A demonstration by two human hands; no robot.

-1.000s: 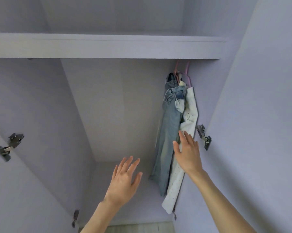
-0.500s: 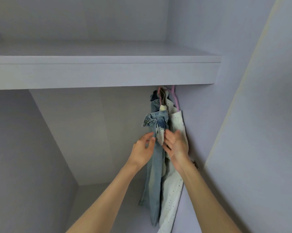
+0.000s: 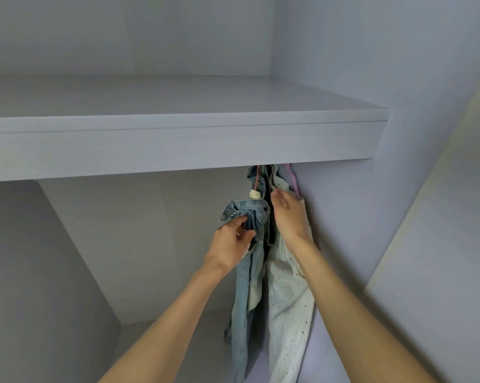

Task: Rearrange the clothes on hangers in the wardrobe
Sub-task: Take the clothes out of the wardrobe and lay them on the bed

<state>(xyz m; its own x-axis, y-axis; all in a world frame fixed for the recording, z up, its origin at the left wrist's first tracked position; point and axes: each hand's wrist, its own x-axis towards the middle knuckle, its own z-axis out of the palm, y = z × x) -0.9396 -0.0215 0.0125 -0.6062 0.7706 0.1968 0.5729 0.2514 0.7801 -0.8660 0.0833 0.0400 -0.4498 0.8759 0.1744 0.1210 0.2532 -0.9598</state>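
The folded waistband of the light blue denim jeans [image 3: 247, 272] is gripped by the left hand [image 3: 229, 244], low under the pale grey wardrobe shelf [image 3: 178, 142]. If pulled sideways, the jeans could slide off the pink hanger [image 3: 257, 183]. The white speckled garment [image 3: 288, 299] is touched by the right hand [image 3: 290, 214], fingers relaxed; its purple hanger [image 3: 294, 181] could be unhooked.

I see light-blue jeans [image 3: 247, 277] hanging folded over a pink hanger [image 3: 257, 181] at the wardrobe's right end, waistband drooping toward 9 o'clock, legs falling toward 6. Touching them on the 3 o'clock side hangs a cream garment [image 3: 288, 305] with small dark specks, on a purple hanger [image 3: 294, 180]. Both hanger tops vanish under the shelf.
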